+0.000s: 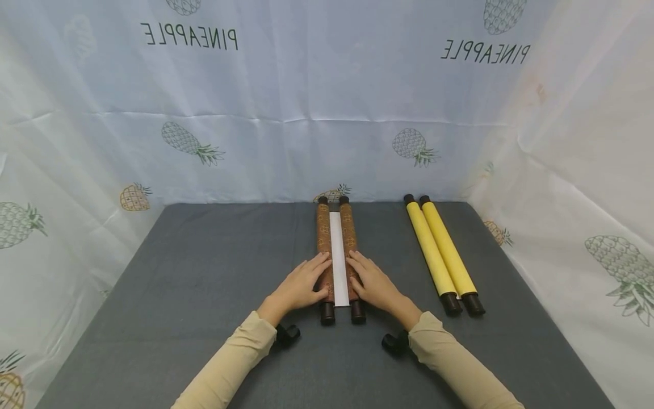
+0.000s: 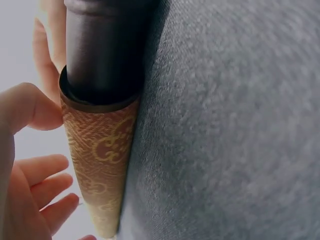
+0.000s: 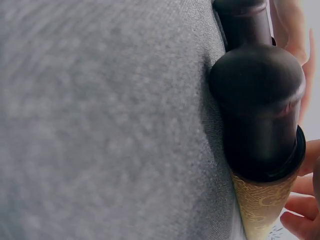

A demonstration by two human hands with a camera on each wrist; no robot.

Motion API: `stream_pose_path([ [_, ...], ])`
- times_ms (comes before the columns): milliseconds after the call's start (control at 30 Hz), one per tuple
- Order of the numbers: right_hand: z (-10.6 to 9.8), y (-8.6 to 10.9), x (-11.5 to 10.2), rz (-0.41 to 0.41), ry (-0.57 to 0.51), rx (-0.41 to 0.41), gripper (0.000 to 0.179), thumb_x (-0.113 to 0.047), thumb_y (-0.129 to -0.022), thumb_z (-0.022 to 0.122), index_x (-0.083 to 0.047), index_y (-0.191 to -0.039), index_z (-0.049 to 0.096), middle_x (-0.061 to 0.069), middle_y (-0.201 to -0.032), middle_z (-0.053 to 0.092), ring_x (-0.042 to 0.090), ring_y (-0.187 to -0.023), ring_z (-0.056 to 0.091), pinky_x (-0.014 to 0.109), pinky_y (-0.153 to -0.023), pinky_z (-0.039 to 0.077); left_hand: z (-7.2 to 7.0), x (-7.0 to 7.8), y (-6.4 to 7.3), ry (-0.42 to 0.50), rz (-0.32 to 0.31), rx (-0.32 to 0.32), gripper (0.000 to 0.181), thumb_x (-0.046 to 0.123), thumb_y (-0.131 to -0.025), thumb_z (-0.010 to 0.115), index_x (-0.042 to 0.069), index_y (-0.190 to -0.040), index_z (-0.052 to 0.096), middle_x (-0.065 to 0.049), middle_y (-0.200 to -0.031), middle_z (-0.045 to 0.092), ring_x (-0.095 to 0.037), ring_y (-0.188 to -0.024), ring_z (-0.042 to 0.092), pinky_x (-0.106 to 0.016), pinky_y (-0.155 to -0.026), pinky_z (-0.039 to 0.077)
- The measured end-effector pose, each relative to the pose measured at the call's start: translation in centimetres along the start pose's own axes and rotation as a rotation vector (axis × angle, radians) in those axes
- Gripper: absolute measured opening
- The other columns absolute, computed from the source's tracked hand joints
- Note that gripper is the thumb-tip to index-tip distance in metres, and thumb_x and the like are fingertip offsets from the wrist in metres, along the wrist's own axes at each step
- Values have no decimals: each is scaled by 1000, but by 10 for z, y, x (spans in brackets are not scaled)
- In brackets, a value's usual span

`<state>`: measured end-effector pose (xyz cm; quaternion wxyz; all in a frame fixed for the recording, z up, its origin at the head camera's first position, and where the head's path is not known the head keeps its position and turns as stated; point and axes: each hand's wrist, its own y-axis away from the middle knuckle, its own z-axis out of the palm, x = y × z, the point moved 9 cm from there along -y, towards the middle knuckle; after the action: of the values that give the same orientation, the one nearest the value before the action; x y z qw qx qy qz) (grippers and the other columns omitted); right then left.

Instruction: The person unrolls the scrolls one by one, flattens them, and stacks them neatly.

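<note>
A scroll with brown, gold-patterned rollers lies lengthwise on the table, and a narrow strip of white paper shows between the rollers. My left hand rests on the left roller near its front end. On the right roller lies my right hand, its fingers fairly straight. In the left wrist view, the thumb touches the roller just by its dark end knob, with the other fingers loosely extended. The right wrist view shows another dark knob, with the right fingertips beside the patterned roller.
A second scroll, with yellow rollers and dark knobs, lies slanted at the right of the grey-covered table. White curtains printed with pineapples stand behind the table and along both sides.
</note>
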<state>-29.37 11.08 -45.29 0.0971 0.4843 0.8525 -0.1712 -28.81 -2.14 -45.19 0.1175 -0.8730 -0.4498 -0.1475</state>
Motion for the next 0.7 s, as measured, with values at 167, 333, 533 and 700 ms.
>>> stream_pose_path([
  [167, -1, 2, 1, -3, 0, 11, 44, -15, -96, 53, 0, -137, 51, 17, -151, 44, 33, -143, 39, 52, -114, 37, 1, 0, 1, 30, 7, -25, 60, 28, -93, 56, 8, -147, 40, -8, -160, 31, -27, -150, 27, -54, -119, 29],
  [333, -1, 2, 2, 5, -21, 12, 43, -16, -96, 54, 2, -135, 53, 18, -150, 44, 35, -142, 40, 52, -113, 37, 3, -4, 3, 20, -26, -30, 56, 28, -95, 54, 9, -146, 42, -7, -159, 32, -27, -150, 28, -53, -119, 29],
  [533, -2, 5, 4, 42, -52, 17, 53, -26, -92, 63, 1, -136, 52, 17, -151, 43, 34, -142, 40, 50, -111, 40, 0, -7, 6, -36, -65, 10, 57, 39, -95, 56, 9, -142, 47, -7, -156, 38, -25, -147, 35, -51, -118, 32],
  [700, -2, 8, 4, 66, -78, 18, 60, -28, -88, 68, 0, -138, 50, 18, -151, 42, 35, -143, 38, 51, -110, 42, -2, -5, 8, -72, -92, 38, 70, 50, -88, 63, 6, -140, 48, -10, -154, 40, -26, -143, 40, -50, -115, 36],
])
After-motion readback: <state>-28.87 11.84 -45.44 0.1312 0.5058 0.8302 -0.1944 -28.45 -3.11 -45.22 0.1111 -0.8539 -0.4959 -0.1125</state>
